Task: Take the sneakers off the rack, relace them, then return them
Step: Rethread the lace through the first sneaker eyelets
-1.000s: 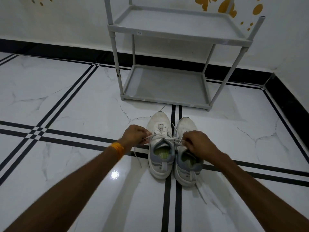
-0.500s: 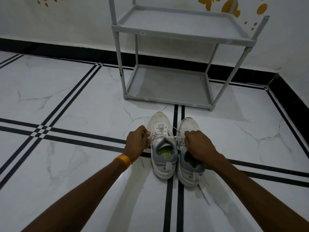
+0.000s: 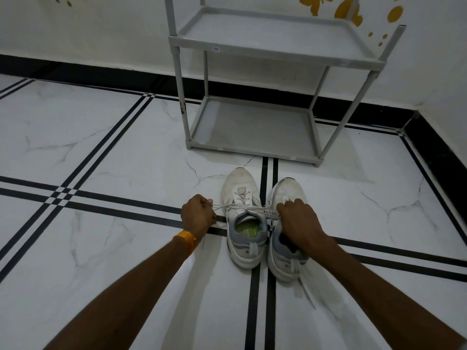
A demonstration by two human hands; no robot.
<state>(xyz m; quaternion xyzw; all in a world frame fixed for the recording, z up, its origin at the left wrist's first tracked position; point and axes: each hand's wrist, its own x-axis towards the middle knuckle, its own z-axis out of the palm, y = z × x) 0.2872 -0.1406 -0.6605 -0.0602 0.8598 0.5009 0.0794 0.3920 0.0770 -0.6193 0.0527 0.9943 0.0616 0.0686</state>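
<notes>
Two white sneakers stand side by side on the floor, toes towards the rack. The left sneaker (image 3: 241, 198) has a green insole and a white lace (image 3: 242, 207) pulled taut across its top. My left hand (image 3: 198, 214) is fisted on one lace end, left of the shoe. My right hand (image 3: 297, 221) grips the other end and rests over the right sneaker (image 3: 285, 261), hiding its opening. A loose lace (image 3: 307, 291) trails from the right sneaker's heel.
A grey two-shelf rack (image 3: 252, 127) stands just beyond the sneakers, both shelves bare, against a white wall with a black skirting. The floor is glossy white marble tile with black stripes. A corner wall closes the right side.
Both hands have drawn slightly apart, pulling the lace tighter across the left sneaker. The view has shifted a little, so the rack sits lower in the frame.
</notes>
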